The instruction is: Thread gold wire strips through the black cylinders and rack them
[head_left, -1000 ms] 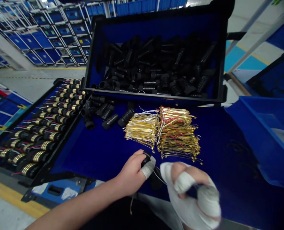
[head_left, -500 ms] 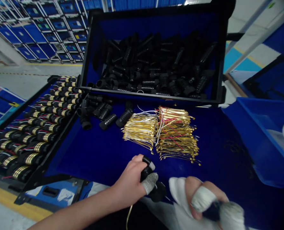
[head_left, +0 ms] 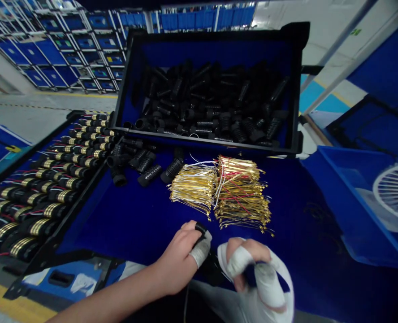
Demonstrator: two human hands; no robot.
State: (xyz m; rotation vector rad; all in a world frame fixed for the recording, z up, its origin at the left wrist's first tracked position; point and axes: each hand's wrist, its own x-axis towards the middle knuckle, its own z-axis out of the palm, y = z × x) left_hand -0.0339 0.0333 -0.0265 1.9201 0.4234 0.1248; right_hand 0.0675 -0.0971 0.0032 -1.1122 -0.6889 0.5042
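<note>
My left hand (head_left: 182, 255), with tape on its thumb and a fingertip, is closed around a black cylindrical part (head_left: 201, 229) near the table's front edge. To its right is my right hand (head_left: 253, 273), fingers curled and wrapped in white tape; whatever is between its fingertips is too small to make out. A bundle of gold strips with white wires (head_left: 192, 186) lies beyond my hands, beside another bundle with red wires (head_left: 242, 193). Several loose black ribbed parts (head_left: 149, 175) rest at the back left of the blue table surface (head_left: 118, 215).
A large bin (head_left: 209, 139) of black parts stands at the back. On the left, a tray (head_left: 51, 242) holds rows of black parts with gold rings. A blue bin (head_left: 340, 179) and a white fan (head_left: 397, 190) are at the right.
My right hand has moved left, closer to my left hand, which keeps hold of the black part. The camera view has shifted slightly.
</note>
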